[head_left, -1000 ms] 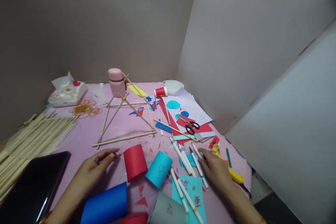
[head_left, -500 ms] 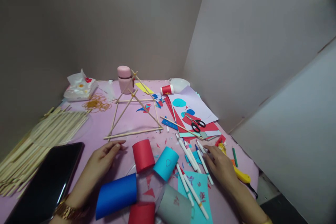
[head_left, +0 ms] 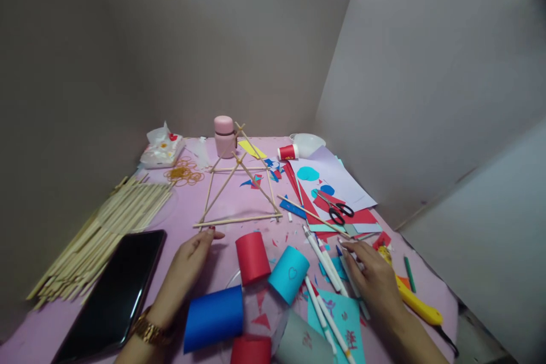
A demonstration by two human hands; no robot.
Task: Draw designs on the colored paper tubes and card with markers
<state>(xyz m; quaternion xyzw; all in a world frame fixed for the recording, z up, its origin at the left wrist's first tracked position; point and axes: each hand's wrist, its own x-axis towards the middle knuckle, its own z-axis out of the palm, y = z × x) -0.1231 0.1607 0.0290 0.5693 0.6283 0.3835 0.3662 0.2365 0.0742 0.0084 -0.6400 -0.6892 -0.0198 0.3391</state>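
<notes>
Grey walls (head_left: 213, 40) behind and to the right; pink tabletop (head_left: 187, 205), cluttered, below. Right hand (head_left: 369, 264), right of lower centre, curled low over a blue-tipped marker (head_left: 362, 302); marker lies beneath the fingers, partly hidden; cannot tell if gripped. Left hand (head_left: 197, 250), lower left of centre, fingers loosely bent, nothing seen in it; fingertips just below the near left corner of a stick frame (head_left: 236, 220), contact unclear. Between the hands: red tube (head_left: 252, 259), light blue tube (head_left: 289, 274) with a drawn heart, white markers (head_left: 323, 259). Dark blue tube (head_left: 213, 318), second red tube (head_left: 251, 351) and grey tube (head_left: 305, 344) at bottom centre. Black phone (head_left: 115, 296) and stick bundle (head_left: 123, 227) at left; rubber bands (head_left: 181, 173) beyond. Scissors (head_left: 333, 205) on coloured paper, right of centre; yellow-handled tool (head_left: 420, 304) lower right, beside the right hand. Far edge: pink flask (head_left: 224, 136) upright, lid on, partly behind the frame; tissue pack (head_left: 162, 151), one tissue poking out; red cup (head_left: 288, 152) on its side; white bowl (head_left: 311, 145), contents not visible.
</notes>
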